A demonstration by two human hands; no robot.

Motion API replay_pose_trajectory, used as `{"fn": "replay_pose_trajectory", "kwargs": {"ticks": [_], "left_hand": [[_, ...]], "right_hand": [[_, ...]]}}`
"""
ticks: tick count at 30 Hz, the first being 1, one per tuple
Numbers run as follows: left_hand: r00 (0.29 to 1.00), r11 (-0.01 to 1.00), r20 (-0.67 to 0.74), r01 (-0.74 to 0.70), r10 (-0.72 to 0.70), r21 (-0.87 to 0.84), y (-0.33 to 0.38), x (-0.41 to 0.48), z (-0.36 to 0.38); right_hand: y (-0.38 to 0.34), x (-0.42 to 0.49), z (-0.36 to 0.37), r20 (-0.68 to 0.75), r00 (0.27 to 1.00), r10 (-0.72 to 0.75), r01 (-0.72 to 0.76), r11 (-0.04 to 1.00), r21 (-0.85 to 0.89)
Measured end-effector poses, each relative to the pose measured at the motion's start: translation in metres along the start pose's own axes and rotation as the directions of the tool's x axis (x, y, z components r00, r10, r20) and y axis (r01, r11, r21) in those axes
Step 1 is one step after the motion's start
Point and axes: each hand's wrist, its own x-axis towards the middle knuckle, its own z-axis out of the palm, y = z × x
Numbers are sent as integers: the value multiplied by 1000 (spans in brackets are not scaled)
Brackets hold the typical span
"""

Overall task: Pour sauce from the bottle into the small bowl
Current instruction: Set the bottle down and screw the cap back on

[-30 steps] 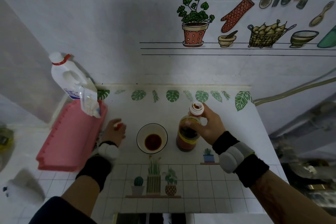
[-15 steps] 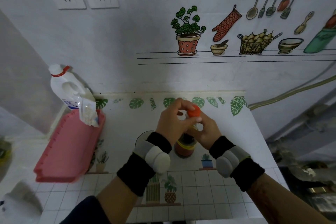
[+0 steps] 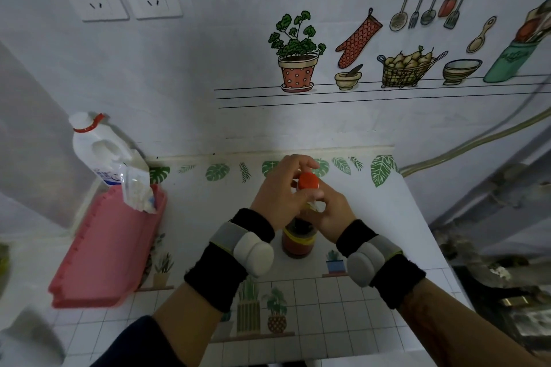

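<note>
The sauce bottle (image 3: 298, 243) stands upright on the counter (image 3: 372, 217), dark sauce inside, a yellow and red label round its lower part. A red cap (image 3: 308, 181) sits on its top. My left hand (image 3: 278, 194) pinches the cap from the left with fingers and thumb. My right hand (image 3: 329, 213) is wrapped round the bottle's neck just below the cap. The small bowl is hidden behind my left wrist and forearm.
A pink tray (image 3: 107, 250) lies at the counter's left edge, with a white plastic jug (image 3: 95, 149) and a clear packet (image 3: 137, 188) behind it. The wall rises right behind the counter. A hose (image 3: 477, 140) runs along the right.
My left hand brought the red cap from the counter beside the bowl onto the bottle top. The view tilted up slightly. The bowl went out of sight behind my left arm.
</note>
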Motion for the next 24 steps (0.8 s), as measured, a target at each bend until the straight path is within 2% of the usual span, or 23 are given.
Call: {"fn": "replay_pose_trajectory", "kwargs": {"ticks": [6, 11, 18, 22, 24], "left_hand": [[960, 996, 277, -4, 30, -92, 0, 6, -22], [993, 999, 113, 31, -33, 13, 4, 4, -12], [973, 997, 232, -29, 12, 68, -2, 10, -21], [959, 1000, 282, -15, 10, 16, -5, 13, -26], [962, 998, 267, 50, -57, 35, -17, 9, -31]], "right_hand": [[0, -2, 1, -16, 1000, 22, -21, 999, 31], [2, 0, -1, 28, 999, 36, -36, 999, -3], [-3, 2, -2, 52, 996, 71, -73, 996, 55], [0, 2, -3, 69, 995, 73, -77, 995, 63], [0, 1, -3, 67, 994, 92, -98, 991, 93]]}}
